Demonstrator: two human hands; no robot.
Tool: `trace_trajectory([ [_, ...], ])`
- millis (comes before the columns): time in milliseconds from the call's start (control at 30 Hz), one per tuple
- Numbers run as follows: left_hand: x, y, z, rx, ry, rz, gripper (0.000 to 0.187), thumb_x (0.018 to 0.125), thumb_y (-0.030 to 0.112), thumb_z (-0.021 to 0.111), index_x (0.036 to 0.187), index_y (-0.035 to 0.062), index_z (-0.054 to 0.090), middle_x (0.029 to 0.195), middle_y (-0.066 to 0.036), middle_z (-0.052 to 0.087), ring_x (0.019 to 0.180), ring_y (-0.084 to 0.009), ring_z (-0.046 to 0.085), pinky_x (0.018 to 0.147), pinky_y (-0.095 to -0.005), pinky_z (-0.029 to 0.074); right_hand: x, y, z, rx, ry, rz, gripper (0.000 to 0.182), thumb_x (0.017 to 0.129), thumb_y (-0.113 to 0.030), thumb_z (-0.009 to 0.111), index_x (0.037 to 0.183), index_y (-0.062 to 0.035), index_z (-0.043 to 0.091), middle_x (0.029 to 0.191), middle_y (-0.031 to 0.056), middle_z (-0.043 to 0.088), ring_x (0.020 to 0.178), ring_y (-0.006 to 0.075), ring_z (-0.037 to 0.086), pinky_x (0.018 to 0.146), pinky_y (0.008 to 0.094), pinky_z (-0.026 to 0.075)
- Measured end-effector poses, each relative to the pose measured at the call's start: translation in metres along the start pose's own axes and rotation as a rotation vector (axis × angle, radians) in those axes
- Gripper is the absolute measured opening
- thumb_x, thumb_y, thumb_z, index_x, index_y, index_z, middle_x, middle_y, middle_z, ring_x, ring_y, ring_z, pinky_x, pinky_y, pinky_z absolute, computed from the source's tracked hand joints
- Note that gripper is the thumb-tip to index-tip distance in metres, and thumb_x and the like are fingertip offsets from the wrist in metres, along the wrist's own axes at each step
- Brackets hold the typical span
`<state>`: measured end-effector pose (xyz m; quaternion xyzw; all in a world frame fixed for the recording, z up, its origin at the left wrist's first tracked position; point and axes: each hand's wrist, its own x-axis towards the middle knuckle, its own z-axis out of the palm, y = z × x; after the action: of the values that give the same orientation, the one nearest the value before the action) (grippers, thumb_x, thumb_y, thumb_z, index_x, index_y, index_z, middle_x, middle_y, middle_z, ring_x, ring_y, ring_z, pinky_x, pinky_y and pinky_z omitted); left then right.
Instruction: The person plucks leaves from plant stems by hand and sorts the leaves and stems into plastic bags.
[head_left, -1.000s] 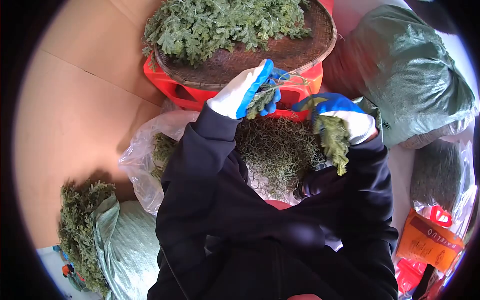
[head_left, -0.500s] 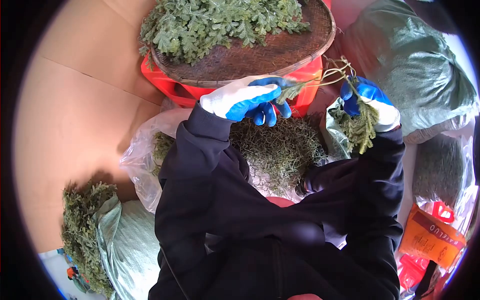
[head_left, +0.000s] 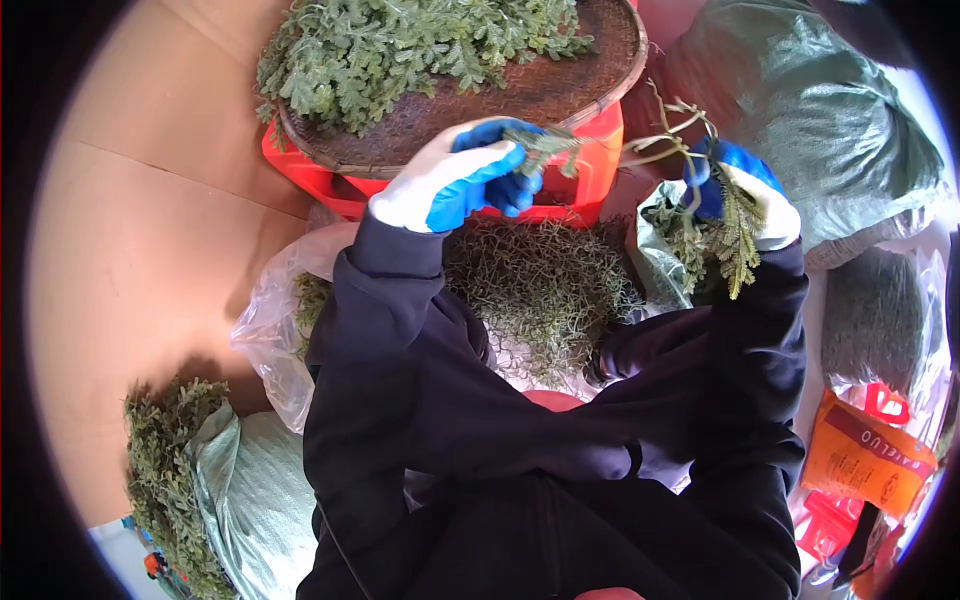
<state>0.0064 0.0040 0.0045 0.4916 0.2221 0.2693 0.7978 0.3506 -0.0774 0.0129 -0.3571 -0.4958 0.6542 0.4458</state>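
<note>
My left hand [head_left: 462, 178], in a white and blue glove, pinches a small green sprig [head_left: 545, 150] just in front of the round woven tray [head_left: 560, 90]. On the right, my right hand [head_left: 742, 190], gloved alike, is closed on a plant stem [head_left: 665, 145] with bare, curling ends above it and leafy green fronds hanging below the fingers. A gap separates the two hands. Green leafy sprigs [head_left: 400, 60] are heaped on the tray, which rests on a red stool [head_left: 600, 155]. Below my hands lies a pile of thin, tangled stems [head_left: 550, 280].
A large green woven sack [head_left: 830, 130] stands at the upper right. Behind my right hand is an open green bag [head_left: 650, 235]. Clear plastic [head_left: 285, 310] lies at the left, above another sack [head_left: 255, 490] with foliage. An orange packet [head_left: 870, 455] is at the lower right.
My left hand has moved left and slightly up with the sprig, away from the stem. My right hand stays nearly in place, still holding its stem. The view has shifted a little.
</note>
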Motion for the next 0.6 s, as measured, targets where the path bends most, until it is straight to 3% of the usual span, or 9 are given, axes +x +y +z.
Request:
trace_trajectory([
  [67, 0.001, -0.002, -0.007, -0.012, 0.068, 0.044, 0.025, 0.098, 0.014, 0.053, 0.118, 0.0001, 0.057, 0.091, -0.01, 0.067, 0.071, -0.0157, 0.064, 0.065, -0.0309, 0.054, 0.003, 0.005, -0.001, -0.41, -0.044, -0.304, 0.034, 0.098, -0.028, 0.048, 0.107, 0.0037, 0.056, 0.089, 0.0076, 0.062, 0.069, 0.0108, 0.058, 0.063, 0.0227, 0.046],
  [133, -0.001, -0.001, -0.012, 0.027, 0.07, 0.049, 0.027, 0.098, 0.017, 0.054, 0.119, 0.0, 0.057, 0.091, -0.01, 0.067, 0.071, -0.0165, 0.065, 0.064, -0.0309, 0.054, -0.001, 0.004, -0.005, -0.391, -0.034, -0.175, 0.034, 0.098, -0.025, 0.047, 0.108, 0.0064, 0.057, 0.093, 0.0114, 0.063, 0.076, 0.0163, 0.06, 0.068, 0.0277, 0.049],
  [167, -0.003, -0.001, -0.015, 0.03, 0.072, 0.038, 0.028, 0.098, 0.018, 0.054, 0.119, 0.0001, 0.056, 0.091, -0.01, 0.067, 0.072, -0.0168, 0.065, 0.064, -0.0312, 0.054, 0.003, 0.007, -0.011, -0.222, -0.046, -0.05, 0.038, 0.097, -0.027, 0.048, 0.111, 0.0079, 0.056, 0.092, 0.012, 0.064, 0.077, 0.0172, 0.061, 0.069, 0.0279, 0.049],
  [333, -0.009, 0.004, -0.012, 0.174, 0.028, -0.072, 0.043, 0.093, 0.025, 0.06, 0.125, -0.0028, 0.051, 0.103, -0.013, 0.064, 0.084, -0.0217, 0.065, 0.075, -0.0331, 0.053, 0.008, 0.008, 0.008, -0.169, 0.012, -0.09, 0.037, 0.094, -0.026, 0.052, 0.107, 0.0073, 0.06, 0.098, 0.0121, 0.064, 0.087, 0.0192, 0.063, 0.078, 0.0301, 0.049],
  [433, -0.011, 0.01, -0.008, 0.508, -0.094, -0.254, 0.069, 0.085, 0.019, 0.066, 0.145, 0.0046, 0.034, 0.14, -0.011, 0.045, 0.119, -0.0237, 0.052, 0.089, -0.0346, 0.05, 0.016, 0.01, 0.009, -0.291, 0.019, -0.116, 0.036, 0.091, -0.026, 0.058, 0.108, 0.0057, 0.062, 0.102, 0.0104, 0.064, 0.095, 0.0182, 0.061, 0.088, 0.0309, 0.046],
  [467, -0.013, 0.005, -0.012, 0.548, -0.079, -0.287, 0.088, 0.078, 0.016, 0.071, 0.151, 0.0091, 0.022, 0.152, -0.008, 0.03, 0.134, -0.0264, 0.038, 0.1, -0.038, 0.043, 0.018, 0.008, 0.014, -0.31, 0.021, -0.104, 0.037, 0.091, -0.026, 0.059, 0.109, 0.0052, 0.062, 0.103, 0.0104, 0.065, 0.096, 0.0179, 0.06, 0.089, 0.031, 0.045],
  [567, -0.006, -0.005, -0.003, 0.799, 0.006, 0.104, 0.095, 0.075, 0.014, 0.074, 0.152, 0.0088, 0.02, 0.154, -0.009, 0.027, 0.138, -0.0291, 0.033, 0.109, -0.0418, 0.033, 0.025, 0.021, 0.018, -0.282, 0.023, -0.058, 0.035, 0.092, -0.024, 0.062, 0.113, 0.0036, 0.063, 0.111, 0.0104, 0.065, 0.103, 0.0171, 0.059, 0.094, 0.0307, 0.043],
  [600, -0.001, -0.007, 0.0, 0.701, -0.045, 0.148, 0.096, 0.074, 0.013, 0.074, 0.152, 0.0072, 0.018, 0.155, -0.008, 0.026, 0.14, -0.0279, 0.031, 0.114, -0.0427, 0.023, 0.027, 0.025, 0.022, -0.296, 0.012, -0.076, 0.034, 0.093, -0.024, 0.061, 0.113, 0.0034, 0.063, 0.111, 0.0096, 0.065, 0.102, 0.0168, 0.059, 0.094, 0.0305, 0.043],
])
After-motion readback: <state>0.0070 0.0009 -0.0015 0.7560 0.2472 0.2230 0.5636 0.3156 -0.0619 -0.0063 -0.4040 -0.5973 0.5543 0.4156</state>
